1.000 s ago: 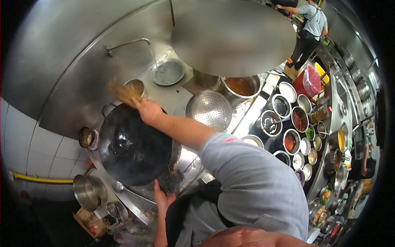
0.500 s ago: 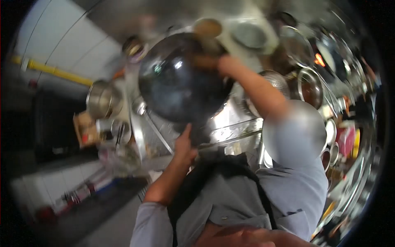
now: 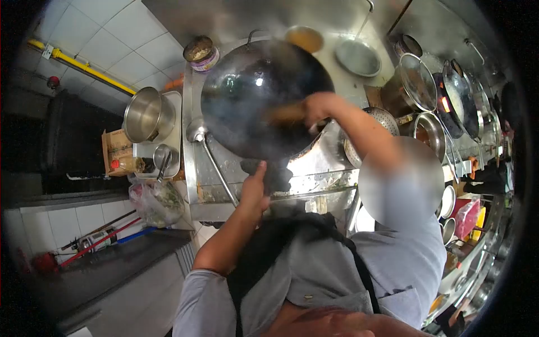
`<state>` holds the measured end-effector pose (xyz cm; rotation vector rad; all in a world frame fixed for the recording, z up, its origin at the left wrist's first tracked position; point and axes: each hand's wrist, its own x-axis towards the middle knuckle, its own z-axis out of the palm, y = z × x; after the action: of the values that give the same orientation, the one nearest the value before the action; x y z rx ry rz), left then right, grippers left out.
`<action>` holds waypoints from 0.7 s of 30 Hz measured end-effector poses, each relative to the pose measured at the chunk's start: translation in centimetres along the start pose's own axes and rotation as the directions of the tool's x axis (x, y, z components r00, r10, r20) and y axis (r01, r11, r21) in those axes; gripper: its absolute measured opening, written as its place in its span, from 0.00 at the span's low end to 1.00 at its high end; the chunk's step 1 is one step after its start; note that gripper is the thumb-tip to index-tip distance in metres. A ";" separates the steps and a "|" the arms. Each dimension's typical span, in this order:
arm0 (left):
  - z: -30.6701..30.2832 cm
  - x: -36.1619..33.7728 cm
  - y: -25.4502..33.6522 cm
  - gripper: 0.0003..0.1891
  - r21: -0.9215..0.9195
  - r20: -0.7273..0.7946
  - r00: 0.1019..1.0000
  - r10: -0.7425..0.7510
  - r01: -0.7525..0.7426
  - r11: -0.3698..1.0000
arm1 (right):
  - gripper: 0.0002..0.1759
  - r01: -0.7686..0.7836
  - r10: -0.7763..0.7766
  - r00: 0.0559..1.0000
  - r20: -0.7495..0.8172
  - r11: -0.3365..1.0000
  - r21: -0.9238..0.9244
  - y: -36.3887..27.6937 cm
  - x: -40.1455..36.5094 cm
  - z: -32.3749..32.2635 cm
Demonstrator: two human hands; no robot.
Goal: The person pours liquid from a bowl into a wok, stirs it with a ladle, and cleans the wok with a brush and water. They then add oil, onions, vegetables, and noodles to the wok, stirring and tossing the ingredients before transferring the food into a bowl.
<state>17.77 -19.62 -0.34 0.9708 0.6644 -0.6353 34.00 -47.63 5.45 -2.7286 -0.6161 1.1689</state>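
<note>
A large dark wok [image 3: 247,106] stands on the steel stove, with a loop handle on its far rim. My left hand [image 3: 255,188] is closed on a dark cloth [image 3: 275,175] at the wok's near rim, thumb on top; the cloth hides whatever handle lies beneath. Over the right part of the wok, my right hand [image 3: 323,109] grips a brown brush-like tool [image 3: 283,114]. The tool is blurred and its far end reaches into the wok. Haze hangs over the wok's inside. Left of the wok, a long-handled steel ladle [image 3: 216,168] lies on the stove edge.
Behind the wok are a tin can [image 3: 201,53], a round pan with yellowish contents [image 3: 305,39] and a grey lid-like disc [image 3: 358,58]. A steel pot [image 3: 147,115] sits on a tray at left. Strainers and a perforated bowl [image 3: 382,121] crowd the right side.
The view has steadied and shifted, so the wok appears slightly right and lower. My right hand and the brown tool have moved a little toward me. My left hand keeps its grip.
</note>
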 end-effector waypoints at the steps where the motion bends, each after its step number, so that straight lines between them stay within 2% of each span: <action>1: -0.1 -0.2 -0.1 0.27 -0.002 0.024 1.000 0.004 -0.004 1.000 | 0.41 -0.404 0.395 0.904 -0.162 0.914 -0.027 5.5 3.9 2.7; 2: -0.5 -0.6 -0.2 0.27 -0.001 0.027 1.000 0.003 -0.003 1.000 | 0.43 -0.497 0.530 0.531 -0.662 0.827 0.263 2.9 -1.5 1.4; 4: -1.8 -1.4 0.8 0.26 0.120 0.085 0.994 -0.064 0.054 0.991 | 0.48 -0.395 0.632 0.259 -0.730 0.759 0.517 4.2 -4.1 1.3; 5: -3.3 -1.9 0.9 0.26 0.111 0.086 0.995 -0.058 0.048 0.993 | 0.48 -0.394 0.624 0.262 -0.737 0.766 0.508 4.3 -5.3 1.9; 6: -6.1 -2.8 0.6 0.28 0.322 0.146 0.989 0.015 -0.062 0.945 | 0.49 -0.219 0.637 0.195 -0.746 0.770 0.600 3.1 -7.2 3.6; 7: -8.8 -3.2 0.7 0.30 0.508 0.232 0.970 0.079 -0.190 0.840 | 0.49 -0.031 0.654 0.117 -0.748 0.755 0.655 1.5 -8.7 5.0; 9: -16.8 -2.1 -0.7 0.27 0.624 0.127 0.990 0.057 -0.124 0.772 | 0.50 0.178 0.726 0.212 -0.655 0.630 0.756 -4.3 -11.5 9.9; 10: -17.1 -3.9 0.6 0.25 0.764 0.041 0.996 0.075 -0.080 0.640 | 0.48 0.179 0.789 0.255 -0.559 0.530 0.829 -8.1 -12.5 12.8; 11: -17.3 -6.0 1.8 0.24 0.874 -0.041 0.993 0.106 -0.016 0.487 | 0.47 0.199 0.705 0.188 -0.684 0.655 0.729 -8.9 -11.0 19.3; 12: -19.8 -5.1 0.9 0.24 0.875 -0.029 0.994 0.103 -0.025 0.483 | 0.46 0.173 0.664 0.198 -0.720 0.700 0.693 -11.7 -11.4 24.1; 14: -25.5 -2.2 -1.8 0.25 0.992 0.003 0.920 0.392 -0.053 0.115 | 0.45 0.135 0.636 0.194 -0.747 0.737 0.662 -15.2 -11.9 29.5; 15: -25.9 -2.2 -2.0 0.25 0.993 0.024 0.923 0.384 -0.068 0.101 | 0.46 0.078 0.764 0.344 -0.546 0.556 0.827 -16.2 -12.3 31.4; 16: -25.6 -2.3 -2.6 0.25 0.993 0.109 0.880 0.463 -0.115 -0.015 | 0.48 -0.011 0.832 0.468 -0.298 0.343 0.939 -17.3 -12.5 32.9; 17: -25.5 -2.2 -3.0 0.26 0.979 0.201 0.824 0.529 -0.156 -0.128 | 0.46 -0.170 0.867 0.446 -0.221 0.325 0.930 -16.7 -11.8 33.4; 18: -26.0 -1.5 -3.4 0.31 0.972 0.234 0.821 0.520 -0.184 -0.147 | 0.45 -0.252 0.868 0.419 -0.268 0.394 0.884 -15.8 -11.0 33.9; 19: -26.5 -1.4 -3.4 0.31 0.969 0.248 0.823 0.511 -0.196 -0.153 | 0.45 -0.331 0.861 0.399 -0.315 0.456 0.826 -15.1 -10.0 34.4; 20: -26.9 -1.3 -3.3 0.31 0.955 0.266 0.767 0.584 -0.292 -0.051 | 0.45 -0.333 0.869 0.386 -0.309 0.443 0.832 -14.9 -9.0 34.9; 21: -27.2 -1.3 -3.0 0.32 0.919 0.271 0.706 0.654 -0.392 0.043 | 0.42 -0.335 0.882 0.324 -0.342 0.445 0.830 -14.6 -8.1 35.2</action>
<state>8.81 3.46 -11.99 2.3792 -0.0777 -0.1351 -0.85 -39.63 -9.99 -2.4093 0.9932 0.0128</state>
